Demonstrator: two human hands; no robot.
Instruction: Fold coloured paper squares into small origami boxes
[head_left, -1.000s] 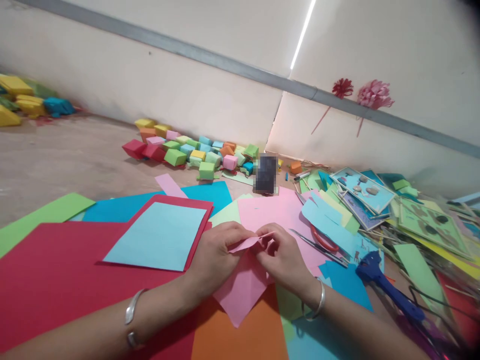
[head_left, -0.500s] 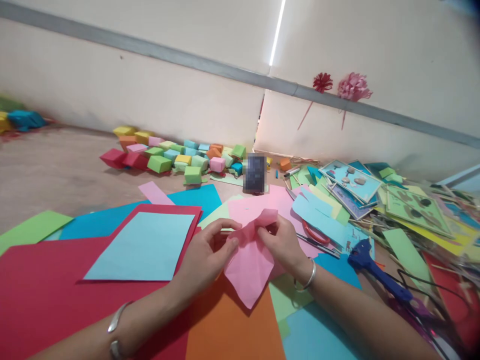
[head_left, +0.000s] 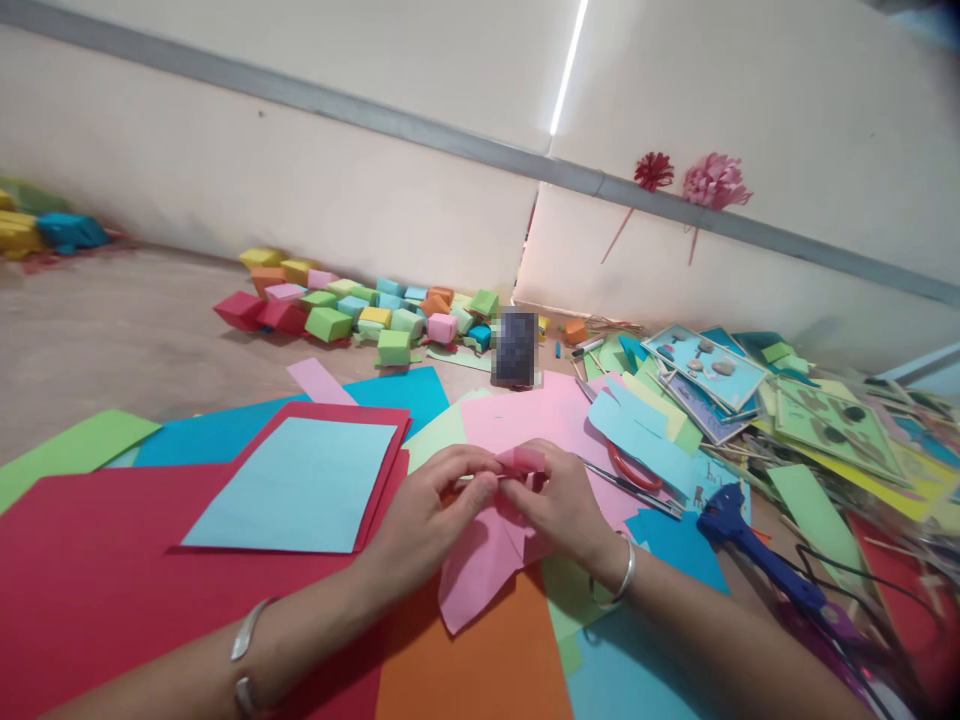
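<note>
A creased sheet of pink paper (head_left: 480,565) is held up in front of me, its lower point hanging over an orange sheet (head_left: 469,650). My left hand (head_left: 442,505) pinches the upper part of the paper between thumb and fingers. Close beside it, my right hand (head_left: 559,505) grips the same upper part, thumb near thumb. A small flap of the paper sticks up above the fingers; the fold between the hands is partly hidden. To the left, a light blue sheet (head_left: 292,485) lies on red sheets (head_left: 112,600).
Scissors with red handles (head_left: 634,470) lie partly under light blue paper on the right. Near my right forearm is a blue glue gun (head_left: 757,550) with a cable. Folded paper boxes (head_left: 328,324) stand along the wall. Framed pictures (head_left: 705,362) pile up at the back right.
My hands have come closer together on the pink paper. Its top is folded down more, and its lower point has swung to the left. The view has shifted slightly.
</note>
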